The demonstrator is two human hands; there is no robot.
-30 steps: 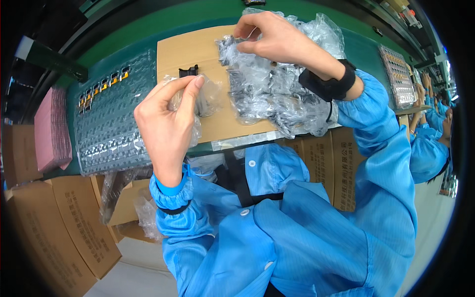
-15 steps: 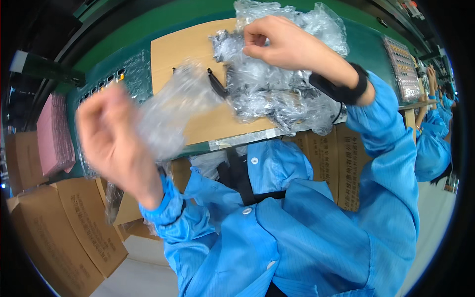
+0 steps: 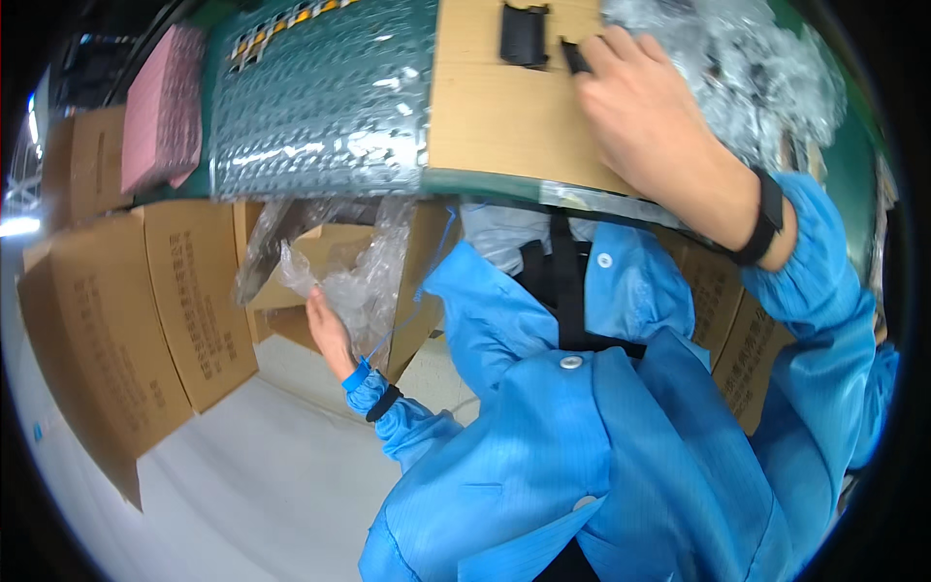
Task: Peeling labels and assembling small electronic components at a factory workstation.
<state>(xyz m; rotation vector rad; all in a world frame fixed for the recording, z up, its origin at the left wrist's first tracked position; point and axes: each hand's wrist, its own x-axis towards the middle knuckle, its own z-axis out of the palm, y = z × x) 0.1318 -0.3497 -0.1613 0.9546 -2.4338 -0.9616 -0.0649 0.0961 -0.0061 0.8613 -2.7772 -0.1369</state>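
Observation:
My right hand [image 3: 645,112] is over the cardboard sheet [image 3: 504,126] on the bench, its fingers closed on a small black part [image 3: 574,56]. Just left of it, a second black part [image 3: 524,37], roughly rectangular, lies on the sheet. Beyond my right hand is a pile of clear plastic bags [image 3: 747,68] with dark pieces inside. Below the bench edge, my left hand [image 3: 330,330] reaches to an open carton [image 3: 412,281], fingers stretched out against a crumpled clear plastic bag [image 3: 364,291]. Whether those fingertips still touch the bag is hard to tell.
Bubble wrap [image 3: 320,126] covers the bench left of the sheet, with a row of small yellow-and-black parts [image 3: 291,24] behind. A pink bubble-wrap stack [image 3: 165,107] stands at the far left. Large brown cartons [image 3: 145,320] stand below it on the left.
My left hand has swung down from the bench with the plastic bag to the carton. My right hand has moved from above the bag pile to the black part. The view has shifted left.

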